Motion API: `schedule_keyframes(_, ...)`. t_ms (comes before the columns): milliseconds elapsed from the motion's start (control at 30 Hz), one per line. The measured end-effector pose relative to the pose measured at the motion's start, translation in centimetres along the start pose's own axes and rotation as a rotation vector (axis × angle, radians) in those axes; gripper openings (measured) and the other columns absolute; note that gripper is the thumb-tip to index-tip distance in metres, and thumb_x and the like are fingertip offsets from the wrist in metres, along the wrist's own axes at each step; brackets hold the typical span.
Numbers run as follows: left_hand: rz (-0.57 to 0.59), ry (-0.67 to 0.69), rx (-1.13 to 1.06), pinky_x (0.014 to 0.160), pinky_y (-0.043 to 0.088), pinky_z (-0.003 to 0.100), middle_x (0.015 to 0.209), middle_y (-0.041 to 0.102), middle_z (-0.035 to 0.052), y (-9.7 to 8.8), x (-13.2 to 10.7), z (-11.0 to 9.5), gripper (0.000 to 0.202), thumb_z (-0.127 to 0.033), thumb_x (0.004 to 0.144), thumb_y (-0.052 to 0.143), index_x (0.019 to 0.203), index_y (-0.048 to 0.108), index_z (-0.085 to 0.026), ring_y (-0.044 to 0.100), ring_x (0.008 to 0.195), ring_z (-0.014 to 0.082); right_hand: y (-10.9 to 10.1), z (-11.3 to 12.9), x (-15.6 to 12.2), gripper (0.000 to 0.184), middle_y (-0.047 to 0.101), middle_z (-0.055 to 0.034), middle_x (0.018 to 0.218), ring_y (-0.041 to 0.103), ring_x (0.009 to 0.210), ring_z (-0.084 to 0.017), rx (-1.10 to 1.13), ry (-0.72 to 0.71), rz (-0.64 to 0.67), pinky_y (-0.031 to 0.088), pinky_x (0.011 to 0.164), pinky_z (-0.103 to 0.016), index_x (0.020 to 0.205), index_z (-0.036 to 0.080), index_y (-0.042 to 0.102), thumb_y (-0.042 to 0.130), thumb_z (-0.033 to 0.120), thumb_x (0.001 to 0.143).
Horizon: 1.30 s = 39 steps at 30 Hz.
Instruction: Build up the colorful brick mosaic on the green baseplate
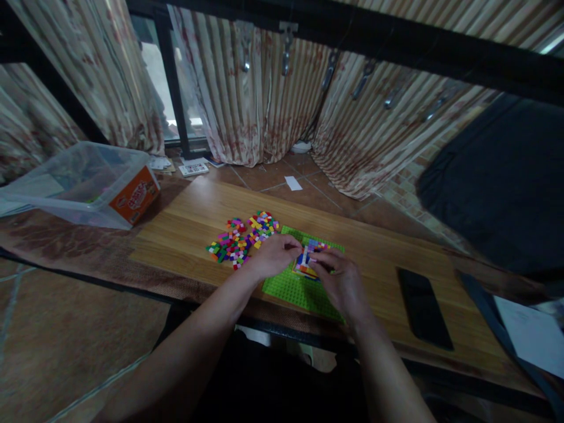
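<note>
A bright green studded baseplate (294,289) lies on the wooden table (379,247). On it stands a small build of coloured bricks (308,258). My left hand (274,255) rests on the plate's left side, fingers curled and pinching at the build. My right hand (340,281) is closed on the build's right side, fingertips pressed against the bricks. What exactly each fingertip grips is hidden. A loose pile of small multicoloured bricks (243,238) lies just left of the plate.
A clear plastic tub (83,183) with an orange label sits at the table's left. A black phone (423,306) lies flat to the right. Papers (531,338) and a dark bag (497,182) are at far right. Curtains hang behind.
</note>
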State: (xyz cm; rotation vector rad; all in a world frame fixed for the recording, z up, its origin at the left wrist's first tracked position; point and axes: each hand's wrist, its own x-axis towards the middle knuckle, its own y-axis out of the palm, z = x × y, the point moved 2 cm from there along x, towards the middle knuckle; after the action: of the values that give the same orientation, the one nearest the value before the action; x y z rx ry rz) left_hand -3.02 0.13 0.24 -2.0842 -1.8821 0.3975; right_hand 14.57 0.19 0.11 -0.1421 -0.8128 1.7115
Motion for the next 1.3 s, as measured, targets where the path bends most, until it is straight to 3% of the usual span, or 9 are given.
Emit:
schedule_keyframes(200,0.002,0.007,0.028,0.063,0.042,0.023,0.071,0.068,0.0003,0.1,0.1,0.0,0.020,-0.021,0.078,0.054,0.078,0.073,-0.016,0.058,0.067,0.0132,0.6,0.1,0.0,0.021,0.069,-0.0062,0.098,0.065,0.093,-0.021,-0.101,-0.080,0.069,0.050,0.085,-0.036,0.095,0.025,0.075,0.056,0.021,0.086)
schedule_keyframes(667,-0.001,-0.007,0.027,0.066,0.045,0.025,0.073,0.070,0.0020,0.3,0.0,-0.2,0.017,-0.018,0.078,0.057,0.081,0.073,-0.014,0.060,0.068,0.0141,0.3,0.3,0.1,0.025,0.069,-0.0071,0.103,0.064,0.098,-0.022,-0.124,-0.100,0.129,0.049,0.091,-0.038,0.101,0.025,0.074,0.053,0.021,0.088)
schedule_keyframes(1033,-0.006,-0.011,0.025,0.064,0.043,0.024,0.073,0.069,0.0009,0.3,0.0,-0.3,0.016,-0.017,0.077,0.057,0.080,0.073,-0.015,0.060,0.068,0.0136,0.3,0.5,0.5,0.013,0.069,-0.0035,0.082,0.063,0.076,-0.018,-0.041,-0.019,0.061,0.049,0.073,-0.032,0.079,0.023,0.074,0.062,0.027,0.082)
schedule_keyframes(1300,-0.009,-0.002,0.013,0.066,0.045,0.024,0.074,0.070,0.0011,0.2,-0.1,-0.4,0.017,-0.017,0.076,0.057,0.079,0.073,-0.016,0.060,0.068,0.0137,0.6,-1.3,0.7,0.012,0.065,-0.0044,0.089,0.062,0.079,-0.018,0.047,0.083,-0.001,0.048,0.070,-0.032,0.074,0.023,0.075,0.072,0.035,0.074)
